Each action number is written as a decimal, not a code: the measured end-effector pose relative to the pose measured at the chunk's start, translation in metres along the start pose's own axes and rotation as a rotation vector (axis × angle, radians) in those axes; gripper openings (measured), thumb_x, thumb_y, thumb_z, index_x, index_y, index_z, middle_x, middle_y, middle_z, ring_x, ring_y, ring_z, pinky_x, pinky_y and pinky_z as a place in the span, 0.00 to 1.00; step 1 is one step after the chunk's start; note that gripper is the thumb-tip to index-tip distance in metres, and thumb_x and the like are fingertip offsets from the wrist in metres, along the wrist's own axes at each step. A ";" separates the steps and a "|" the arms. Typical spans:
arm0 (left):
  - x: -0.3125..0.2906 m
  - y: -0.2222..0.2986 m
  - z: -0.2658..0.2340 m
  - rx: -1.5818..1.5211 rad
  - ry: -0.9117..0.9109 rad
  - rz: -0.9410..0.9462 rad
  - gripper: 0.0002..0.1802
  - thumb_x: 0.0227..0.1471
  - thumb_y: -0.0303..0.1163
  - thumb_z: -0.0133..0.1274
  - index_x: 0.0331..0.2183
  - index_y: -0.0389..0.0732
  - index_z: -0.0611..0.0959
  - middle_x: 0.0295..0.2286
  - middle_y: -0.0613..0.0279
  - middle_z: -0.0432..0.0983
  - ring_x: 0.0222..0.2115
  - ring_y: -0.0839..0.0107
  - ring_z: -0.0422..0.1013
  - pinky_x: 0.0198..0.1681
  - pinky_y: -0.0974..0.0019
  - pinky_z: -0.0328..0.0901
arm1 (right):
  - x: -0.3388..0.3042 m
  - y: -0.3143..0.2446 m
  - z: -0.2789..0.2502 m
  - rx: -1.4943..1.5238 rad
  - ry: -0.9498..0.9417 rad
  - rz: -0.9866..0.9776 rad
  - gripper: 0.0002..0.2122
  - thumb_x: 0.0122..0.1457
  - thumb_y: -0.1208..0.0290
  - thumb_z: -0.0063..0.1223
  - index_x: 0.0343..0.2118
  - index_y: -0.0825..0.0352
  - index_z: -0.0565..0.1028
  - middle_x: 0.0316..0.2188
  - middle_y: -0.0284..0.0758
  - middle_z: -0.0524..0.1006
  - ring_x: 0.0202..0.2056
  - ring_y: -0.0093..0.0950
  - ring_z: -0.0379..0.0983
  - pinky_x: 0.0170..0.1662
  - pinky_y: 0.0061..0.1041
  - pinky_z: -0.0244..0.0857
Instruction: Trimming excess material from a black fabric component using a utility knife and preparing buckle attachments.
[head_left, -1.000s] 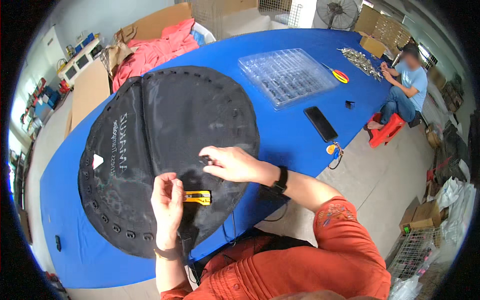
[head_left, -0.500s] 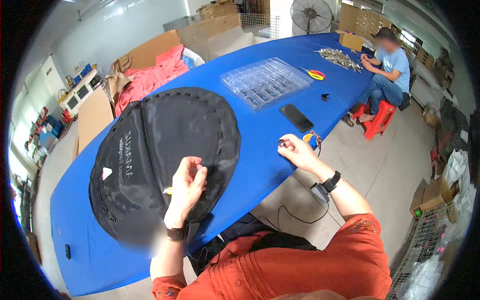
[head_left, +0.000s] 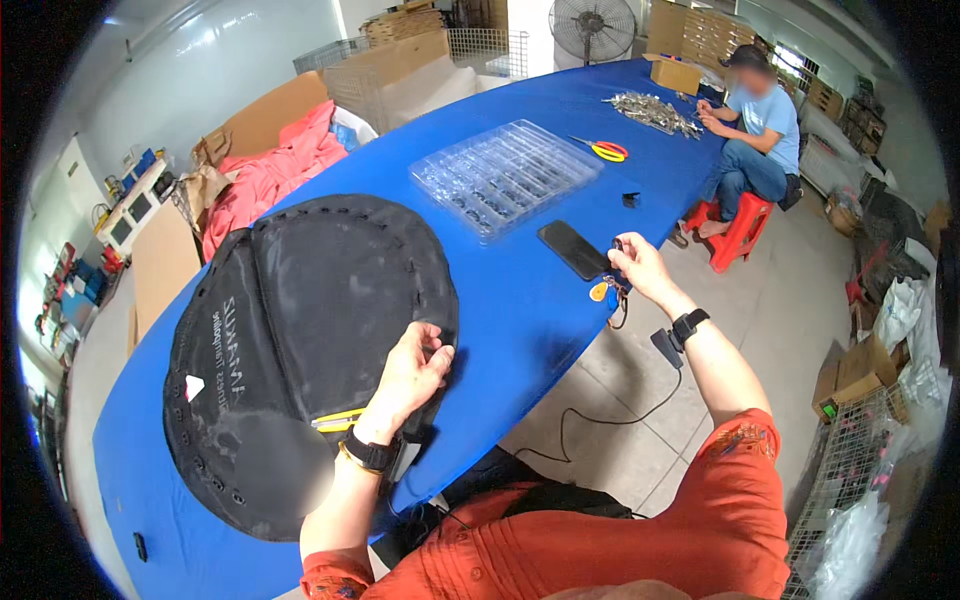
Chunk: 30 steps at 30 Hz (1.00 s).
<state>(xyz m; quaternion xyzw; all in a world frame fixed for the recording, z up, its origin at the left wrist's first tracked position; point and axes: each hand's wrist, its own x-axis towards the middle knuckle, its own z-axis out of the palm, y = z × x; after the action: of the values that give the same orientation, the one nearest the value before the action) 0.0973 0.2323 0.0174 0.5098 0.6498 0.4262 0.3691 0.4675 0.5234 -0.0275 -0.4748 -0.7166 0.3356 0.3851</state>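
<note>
A large black fabric piece with a round outline lies over the blue table; it has a fold line, white lettering and small fittings along its rim. My left hand is at its right edge, thumb and fingers curled together; what lies between them is hidden. Beside that wrist, a yellow utility knife rests on the fabric. My right hand is raised near the table's right edge, pinching a small dark piece in its fingertips. Just left of it lies a black phone.
A clear compartment box with small parts stands mid-table, with yellow-handled scissors and a small black piece nearby. Keys with a tag lie at the edge. Farther off, a person sits on a red stool by a metal-parts pile.
My right hand has moved up and away, past the keys to beside the phone. My left hand has shifted right to the fabric's edge, and more of the knife shows. The view has shifted slightly.
</note>
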 end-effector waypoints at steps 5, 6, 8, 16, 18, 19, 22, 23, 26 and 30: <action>0.055 -0.013 0.012 -0.012 -0.004 -0.008 0.25 0.66 0.30 0.59 0.58 0.31 0.71 0.47 0.54 0.73 0.36 0.68 0.80 0.34 0.64 0.80 | 0.028 0.004 -0.018 -0.100 0.026 -0.005 0.17 0.64 0.63 0.66 0.49 0.68 0.76 0.37 0.32 0.81 0.40 0.22 0.76 0.47 0.28 0.72; 0.067 -0.014 0.017 -0.018 -0.013 -0.004 0.25 0.66 0.30 0.59 0.58 0.31 0.71 0.47 0.54 0.73 0.36 0.68 0.80 0.34 0.64 0.80 | 0.033 0.001 -0.021 -0.158 0.029 0.010 0.18 0.64 0.61 0.66 0.50 0.68 0.76 0.38 0.33 0.81 0.40 0.23 0.76 0.48 0.29 0.72; 0.093 -0.016 0.027 0.035 -0.001 -0.019 0.31 0.66 0.31 0.59 0.62 0.29 0.68 0.48 0.51 0.73 0.37 0.66 0.80 0.35 0.62 0.80 | 0.049 0.004 -0.029 -0.223 0.039 0.032 0.19 0.65 0.60 0.65 0.50 0.68 0.75 0.38 0.34 0.81 0.41 0.24 0.77 0.48 0.29 0.72; 0.207 -0.072 0.064 0.317 0.233 0.138 0.40 0.62 0.35 0.64 0.65 0.25 0.64 0.35 0.49 0.80 0.28 0.68 0.80 0.28 0.64 0.76 | 0.141 0.028 -0.038 -0.204 0.147 -0.067 0.19 0.68 0.59 0.61 0.52 0.69 0.74 0.39 0.38 0.81 0.42 0.29 0.78 0.50 0.32 0.72; 0.224 -0.068 0.069 0.359 0.264 0.135 0.41 0.62 0.36 0.64 0.65 0.24 0.63 0.32 0.50 0.81 0.26 0.68 0.80 0.26 0.64 0.75 | 0.172 0.045 -0.033 -0.175 0.155 -0.057 0.19 0.68 0.59 0.61 0.52 0.69 0.74 0.39 0.38 0.82 0.42 0.29 0.79 0.50 0.32 0.72; 0.223 -0.043 0.074 0.244 0.184 0.009 0.43 0.61 0.36 0.65 0.65 0.24 0.62 0.35 0.48 0.81 0.25 0.68 0.80 0.25 0.64 0.75 | 0.185 0.058 -0.035 -0.151 0.169 -0.049 0.19 0.68 0.59 0.61 0.52 0.69 0.74 0.39 0.39 0.82 0.42 0.30 0.79 0.50 0.32 0.72; 0.223 -0.022 0.073 0.096 0.129 -0.102 0.44 0.60 0.35 0.67 0.65 0.21 0.62 0.44 0.41 0.77 0.25 0.67 0.79 0.26 0.64 0.75 | 0.231 0.068 -0.018 -0.164 0.244 -0.068 0.19 0.68 0.60 0.61 0.52 0.70 0.74 0.39 0.39 0.82 0.41 0.31 0.79 0.51 0.33 0.72; 0.225 -0.023 0.073 0.054 0.137 -0.079 0.44 0.59 0.34 0.67 0.64 0.19 0.62 0.51 0.36 0.73 0.25 0.67 0.79 0.27 0.64 0.75 | 0.244 0.070 -0.013 -0.175 0.279 -0.116 0.20 0.68 0.60 0.61 0.53 0.71 0.74 0.41 0.41 0.82 0.43 0.33 0.80 0.52 0.34 0.73; 0.227 -0.018 0.069 0.068 0.141 -0.072 0.42 0.60 0.30 0.67 0.64 0.21 0.62 0.55 0.37 0.70 0.25 0.70 0.78 0.27 0.65 0.75 | 0.274 0.071 -0.002 -0.268 0.281 0.014 0.23 0.67 0.56 0.60 0.54 0.72 0.75 0.46 0.48 0.83 0.49 0.40 0.81 0.54 0.36 0.72; 0.233 -0.022 0.070 0.069 0.144 -0.049 0.40 0.60 0.28 0.66 0.64 0.24 0.63 0.56 0.41 0.70 0.25 0.71 0.78 0.26 0.66 0.75 | 0.288 0.082 0.008 -0.310 0.254 0.028 0.24 0.67 0.55 0.60 0.55 0.73 0.75 0.45 0.49 0.83 0.48 0.42 0.81 0.54 0.38 0.72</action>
<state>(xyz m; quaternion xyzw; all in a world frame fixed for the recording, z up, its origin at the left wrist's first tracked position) 0.1048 0.4700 -0.0391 0.4743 0.7011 0.4300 0.3140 0.4219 0.8196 -0.0334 -0.5769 -0.6988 0.1637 0.3900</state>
